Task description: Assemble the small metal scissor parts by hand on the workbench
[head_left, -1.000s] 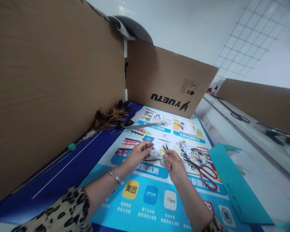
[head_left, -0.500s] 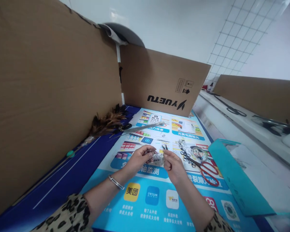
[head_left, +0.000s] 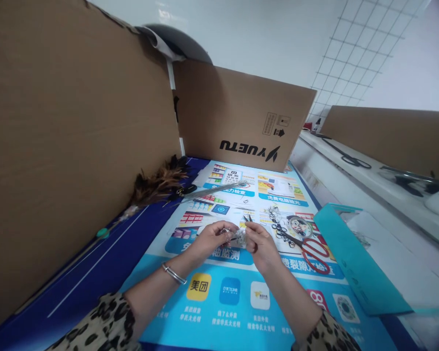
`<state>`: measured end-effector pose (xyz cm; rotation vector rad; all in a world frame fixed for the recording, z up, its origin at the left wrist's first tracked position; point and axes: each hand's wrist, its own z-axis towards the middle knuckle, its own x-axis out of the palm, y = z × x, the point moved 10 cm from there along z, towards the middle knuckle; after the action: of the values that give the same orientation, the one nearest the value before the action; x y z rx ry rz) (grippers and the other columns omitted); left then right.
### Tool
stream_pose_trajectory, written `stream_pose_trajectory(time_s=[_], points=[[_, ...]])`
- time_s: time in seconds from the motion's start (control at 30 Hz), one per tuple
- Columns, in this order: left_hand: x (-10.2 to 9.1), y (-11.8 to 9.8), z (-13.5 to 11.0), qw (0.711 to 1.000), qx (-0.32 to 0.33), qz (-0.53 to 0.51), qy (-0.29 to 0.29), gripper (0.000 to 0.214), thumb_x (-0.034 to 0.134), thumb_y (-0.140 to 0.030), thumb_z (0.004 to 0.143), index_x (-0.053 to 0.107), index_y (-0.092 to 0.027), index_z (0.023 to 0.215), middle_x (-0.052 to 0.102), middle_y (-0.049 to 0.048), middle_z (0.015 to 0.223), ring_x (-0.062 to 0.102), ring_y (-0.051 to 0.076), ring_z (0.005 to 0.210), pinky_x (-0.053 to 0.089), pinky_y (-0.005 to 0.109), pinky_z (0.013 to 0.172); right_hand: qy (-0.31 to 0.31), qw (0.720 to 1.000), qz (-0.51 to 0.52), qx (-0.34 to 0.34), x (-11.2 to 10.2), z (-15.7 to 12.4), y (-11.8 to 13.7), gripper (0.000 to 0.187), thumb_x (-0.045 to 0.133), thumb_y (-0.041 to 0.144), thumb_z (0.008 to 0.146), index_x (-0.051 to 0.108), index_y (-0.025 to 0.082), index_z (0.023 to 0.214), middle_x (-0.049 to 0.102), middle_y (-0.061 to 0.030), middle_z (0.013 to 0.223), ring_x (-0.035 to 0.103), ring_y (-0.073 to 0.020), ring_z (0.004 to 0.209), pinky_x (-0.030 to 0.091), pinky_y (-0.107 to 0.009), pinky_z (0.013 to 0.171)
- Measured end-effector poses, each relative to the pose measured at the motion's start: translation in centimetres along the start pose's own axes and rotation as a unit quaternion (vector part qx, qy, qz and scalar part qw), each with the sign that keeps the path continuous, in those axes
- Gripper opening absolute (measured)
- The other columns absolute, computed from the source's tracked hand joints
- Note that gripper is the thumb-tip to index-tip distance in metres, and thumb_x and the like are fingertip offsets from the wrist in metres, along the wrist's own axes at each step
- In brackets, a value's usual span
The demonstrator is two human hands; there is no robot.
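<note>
1. Our left hand point(head_left: 212, 237) has thumb and fingertips closed in a narrow pinch on a small, shiny, silvery wire-like piece point(head_left: 237, 237). We cannot make out its exact form.
2. That piece sits between our two hands, above the blue-and-white printed sheet point(head_left: 159, 275) that covers the work surface.
3. Our right hand point(head_left: 260, 244) grips a small dark-tipped pointed tool point(head_left: 248, 219) between thumb and fingers; the dark points show beyond the fingertips. Its handle is hidden, so we cannot tell its kind.
4. Just beyond our right hand, we see red-handled scissors with dark blades point(head_left: 300, 243) lying on the sheet, near small black looped pieces point(head_left: 283, 234) and a tangle of silvery wire bits point(head_left: 274, 213).
5. Right of the scissors, we have a flat turquoise folder point(head_left: 364, 270).
6. Farther off, a thin silvery bundle of rods point(head_left: 219, 188) lies across the sheet, near brown and black feathers point(head_left: 159, 181) against the cardboard.
7. We wear a silver bangle point(head_left: 173, 273) on our left wrist.
</note>
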<state>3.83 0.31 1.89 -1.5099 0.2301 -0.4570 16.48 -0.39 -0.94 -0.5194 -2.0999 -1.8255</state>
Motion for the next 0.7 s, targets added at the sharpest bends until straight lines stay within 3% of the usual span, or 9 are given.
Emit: stream_pose_trajectory(time_s=[0.13, 0.23, 0.4, 0.57, 0.7], points=[[1.5, 0.0, -0.4, 0.997, -0.018, 0.005, 0.07, 0.017, 0.061, -0.029, 0.074, 0.059, -0.014, 0.083, 0.042, 0.0096, 0.133, 0.054, 0.006, 0.061, 0.045, 0.023, 0.058, 0.033, 0.999, 0.002, -0.001, 0.6, -0.1, 0.6, 0.022, 0.069, 0.024, 0.069, 0.062, 0.017, 0.089, 0.036, 0.0086, 0.047, 0.029, -0.0038, 0.04, 0.019, -0.019, 0.039], [2.2, -0.4, -0.7, 0.994, -0.015, 0.001, 0.108, 0.015, 0.06, -0.027, 0.076, 0.058, -0.013, 0.08, 0.035, 0.0107, 0.139, 0.056, 0.006, 0.06, 0.044, 0.023, 0.056, 0.058, 0.998, 0.002, 0.011, 1.1, -0.2, 0.3, 0.021, 0.069, 0.022, 0.069, 0.062, 0.016, 0.088, 0.037, 0.0085, 0.047, 0.029, -0.0031, 0.039, 0.017, -0.018, 0.039], [2.5, -1.2, -1.0, 0.991, 0.004, -0.023, 0.133, 0.014, 0.06, -0.026, 0.077, 0.058, -0.013, 0.081, 0.018, 0.0108, 0.147, 0.058, 0.006, 0.063, 0.047, 0.028, 0.067, 0.069, 0.997, 0.024, 0.04, 1.3, -0.1, -0.6, 0.021, 0.071, 0.019, 0.067, 0.062, 0.018, 0.086, 0.038, 0.0086, 0.048, 0.029, -0.0025, 0.039, 0.015, -0.018, 0.039], [2.2, -2.0, -1.1, 0.991, 0.036, -0.011, 0.13, 0.011, 0.061, -0.022, 0.076, 0.061, -0.014, 0.082, 0.018, 0.0086, 0.147, 0.059, 0.013, 0.08, 0.047, 0.027, 0.069, 0.085, 0.995, 0.033, 0.043, 1.7, -0.2, -0.6, 0.022, 0.072, 0.018, 0.066, 0.061, 0.018, 0.085, 0.041, 0.0082, 0.048, 0.03, -0.0023, 0.038, 0.016, -0.017, 0.038], [2.5, -1.6, -0.9, 0.986, 0.033, 0.017, 0.163, 0.013, 0.059, -0.025, 0.077, 0.061, -0.013, 0.082, 0.035, 0.0098, 0.138, 0.057, 0.018, 0.092, 0.047, 0.028, 0.072, 0.091, 0.995, 0.021, 0.036, 1.9, -0.5, -0.2, 0.02, 0.071, 0.019, 0.067, 0.062, 0.018, 0.085, 0.039, 0.0089, 0.044, 0.029, -0.0028, 0.038, 0.018, -0.017, 0.038]])
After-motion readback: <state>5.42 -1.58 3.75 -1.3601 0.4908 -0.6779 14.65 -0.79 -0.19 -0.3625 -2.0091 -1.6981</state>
